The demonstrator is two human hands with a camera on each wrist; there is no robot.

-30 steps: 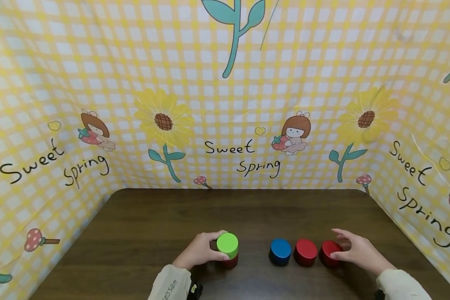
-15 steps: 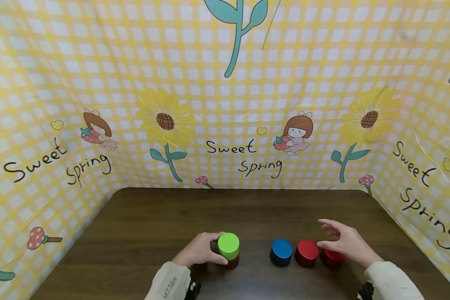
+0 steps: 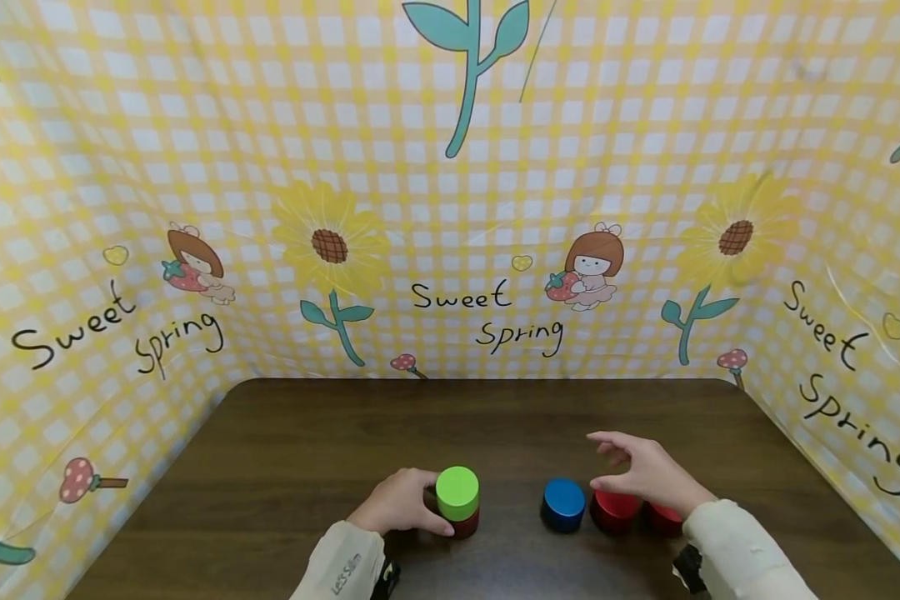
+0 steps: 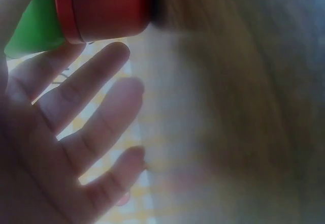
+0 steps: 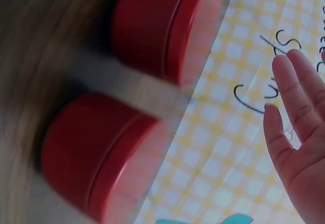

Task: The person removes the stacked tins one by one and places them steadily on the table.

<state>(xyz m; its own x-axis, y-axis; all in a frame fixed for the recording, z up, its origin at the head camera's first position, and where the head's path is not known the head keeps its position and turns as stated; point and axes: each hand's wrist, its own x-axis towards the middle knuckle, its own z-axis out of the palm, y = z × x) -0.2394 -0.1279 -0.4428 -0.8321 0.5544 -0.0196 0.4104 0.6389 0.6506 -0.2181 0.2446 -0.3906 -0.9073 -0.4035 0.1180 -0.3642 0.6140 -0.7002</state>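
Observation:
A bright green tin sits on top of a red tin, forming a short stack left of the other tins. My left hand is beside the stack, thumb and forefinger spread around its left side. In the left wrist view the other fingers extend loosely past the red tin. To the right, a blue tin and two red tins, a nearer-to-blue one and an outer one, stand in a row. My right hand hovers over the red pair with fingers apart, holding nothing, partly hiding both.
The dark wooden table carries all the tins. A yellow checked cloth with printed flowers and lettering hangs around its back and sides. Small gaps separate the tins in the row.
My right hand has let go of the outermost red tin, risen and moved left over the row. The left forefinger and thumb have eased slightly back from the stack, which has stayed put.

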